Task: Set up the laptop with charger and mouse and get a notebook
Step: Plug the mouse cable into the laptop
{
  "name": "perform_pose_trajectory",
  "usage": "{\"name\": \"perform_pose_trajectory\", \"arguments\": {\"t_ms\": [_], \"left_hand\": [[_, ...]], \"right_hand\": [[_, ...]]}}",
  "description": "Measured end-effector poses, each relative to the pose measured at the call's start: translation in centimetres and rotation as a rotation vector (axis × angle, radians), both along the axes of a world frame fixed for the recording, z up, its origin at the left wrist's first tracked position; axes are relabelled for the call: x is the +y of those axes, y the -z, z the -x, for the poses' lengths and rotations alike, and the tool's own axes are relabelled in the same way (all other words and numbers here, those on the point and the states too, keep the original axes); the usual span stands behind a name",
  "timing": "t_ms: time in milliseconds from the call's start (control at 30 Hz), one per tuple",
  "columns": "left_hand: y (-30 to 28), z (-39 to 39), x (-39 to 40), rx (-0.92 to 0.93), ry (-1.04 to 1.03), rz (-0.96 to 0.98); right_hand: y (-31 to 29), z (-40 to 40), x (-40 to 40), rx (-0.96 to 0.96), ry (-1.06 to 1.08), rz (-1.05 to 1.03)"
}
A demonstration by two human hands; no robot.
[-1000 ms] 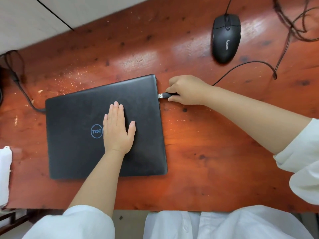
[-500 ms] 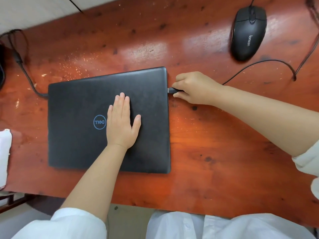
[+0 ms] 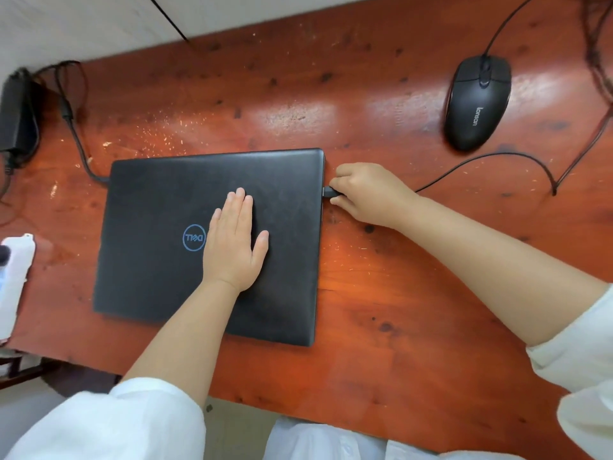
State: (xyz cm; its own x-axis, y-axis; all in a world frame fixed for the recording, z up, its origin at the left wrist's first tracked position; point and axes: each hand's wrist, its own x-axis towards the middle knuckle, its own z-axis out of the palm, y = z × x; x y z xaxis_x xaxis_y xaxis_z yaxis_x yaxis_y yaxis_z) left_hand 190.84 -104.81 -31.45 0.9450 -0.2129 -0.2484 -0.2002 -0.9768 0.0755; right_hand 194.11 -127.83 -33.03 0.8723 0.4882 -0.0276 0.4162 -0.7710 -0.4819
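Seemingly plug [image 3: 329, 192] within right grip [image 3: 365, 194]

bare table [image 3: 414, 293] right of laptop [image 3: 159, 227], below mouse cable [image 3: 497, 157]

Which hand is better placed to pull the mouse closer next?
The right hand. It is on the same side as the mouse and pinches its plug at the laptop edge. The left hand lies flat on the lid, farther away.
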Motion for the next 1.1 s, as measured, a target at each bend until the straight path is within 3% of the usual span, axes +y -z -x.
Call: {"name": "perform_pose_trajectory", "arguments": {"t_ms": [167, 300, 400, 467, 633, 900, 1100], "left_hand": [[-0.3, 0.3, -0.3, -0.021, 0.018, -0.064], [-0.2, 0.8, -1.6, -0.038, -0.111, 0.035], [-0.2, 0.9, -2.4, -0.047, -0.133, 0.038], [-0.2, 0.9, -2.3, -0.043, -0.112, 0.028], [0.0, 1.3, -1.9, -0.052, -0.091, 0.088], [0.1, 1.1, -1.4, -0.085, -0.058, 0.151], [-0.3, 1.1, -0.8, -0.068, 0.037, 0.134]], "right_hand": [[-1.8, 0.0, -0.8, 0.02, 0.065, 0.077], [-3.7, -2.1, -6.2, -0.216, 0.697, 0.018], [-3.9, -3.6, -8.9, 0.083, 0.942, 0.181], [-3.4, -3.4, -8.8, 0.229, 0.966, 0.219], [-3.1, -2.7, -7.9, 0.175, 0.947, 0.177], [-7.3, 4.1, -4.4, -0.191, 0.866, -0.023], [-4.3, 15.0, 3.2, 0.0, 0.921, 0.07]]}}
